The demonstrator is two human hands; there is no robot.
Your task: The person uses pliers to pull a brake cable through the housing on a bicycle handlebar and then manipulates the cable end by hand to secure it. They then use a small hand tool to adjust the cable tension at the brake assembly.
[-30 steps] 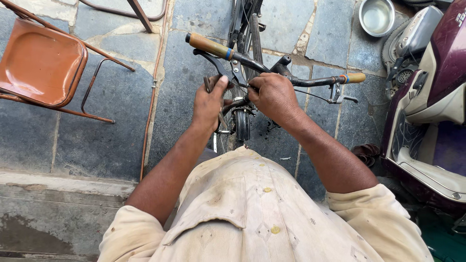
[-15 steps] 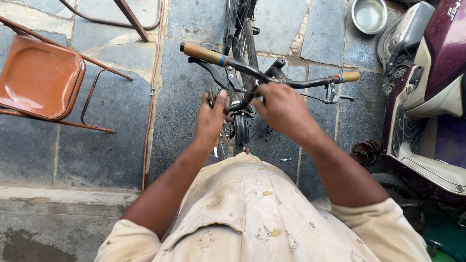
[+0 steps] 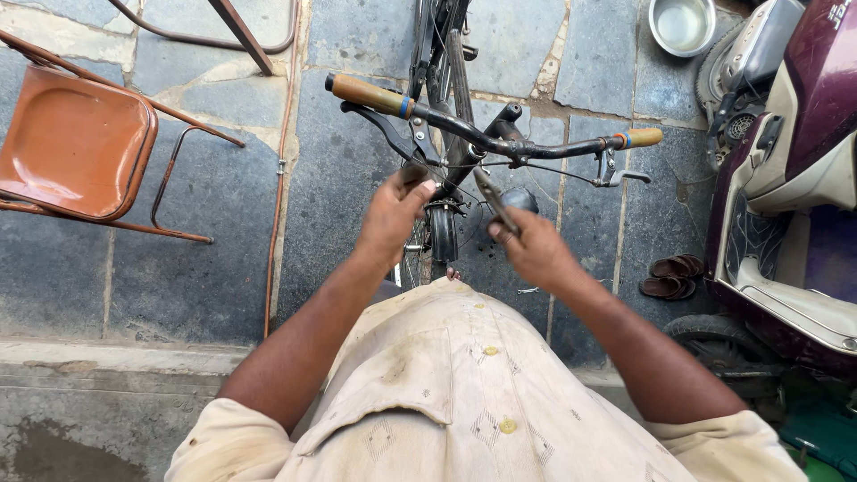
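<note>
Right hand (image 3: 536, 252) clamped on stiff, slim metal pliers (image 3: 496, 201), left hand (image 3: 391, 219) pinching near the bicycle stem (image 3: 464, 156); felt rigid, probably greasy-slick.

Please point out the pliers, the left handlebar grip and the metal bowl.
pliers (image 3: 494, 201): head view, on the metal handles above the right hand.
left handlebar grip (image 3: 366, 92): head view, on the middle of the tan sleeve.
metal bowl (image 3: 659, 34): head view, on the left rim.

Bicycle (image 3: 451, 107) front and scooter (image 3: 786, 178) beyond the edges; tool (image 3: 495, 201) indistinct.
</note>
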